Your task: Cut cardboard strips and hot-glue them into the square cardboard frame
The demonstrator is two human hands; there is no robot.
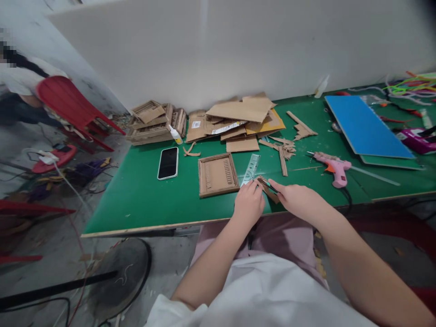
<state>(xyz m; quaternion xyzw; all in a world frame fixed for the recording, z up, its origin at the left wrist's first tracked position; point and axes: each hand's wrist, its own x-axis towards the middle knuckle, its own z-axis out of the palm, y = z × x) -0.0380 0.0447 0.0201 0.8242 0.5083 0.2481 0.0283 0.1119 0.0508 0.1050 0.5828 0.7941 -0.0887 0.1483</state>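
The right hand (293, 197) clutched a thin green-and-black tool (272, 187); the left hand (250, 200) touched a brown cardboard strip (271, 195), its grip hidden.

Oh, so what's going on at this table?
A person is handling a cardboard piece. The left hand is at its far end; the right hand grips a slim tool against it. A shallow cardboard tray lies to the left, a clear ruler just beyond the left hand, and a pink glue gun off to the right.
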